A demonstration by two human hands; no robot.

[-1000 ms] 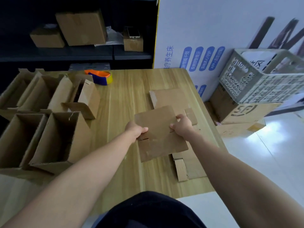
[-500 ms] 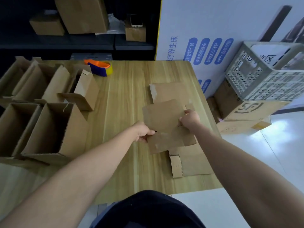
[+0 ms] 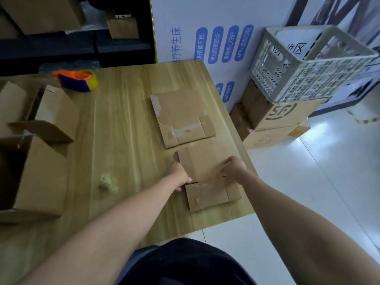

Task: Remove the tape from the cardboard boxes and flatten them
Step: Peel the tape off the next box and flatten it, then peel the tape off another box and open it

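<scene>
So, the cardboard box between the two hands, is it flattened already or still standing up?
Flattened. The cardboard box lies flat on the table, flaps spread; the left hand and right hand grip its sides.

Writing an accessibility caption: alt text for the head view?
The left hand and right hand grip a flattened brown cardboard box on a light wooden table. Another flattened cardboard box lies beyond; open cardboard boxes stand at left.
</scene>
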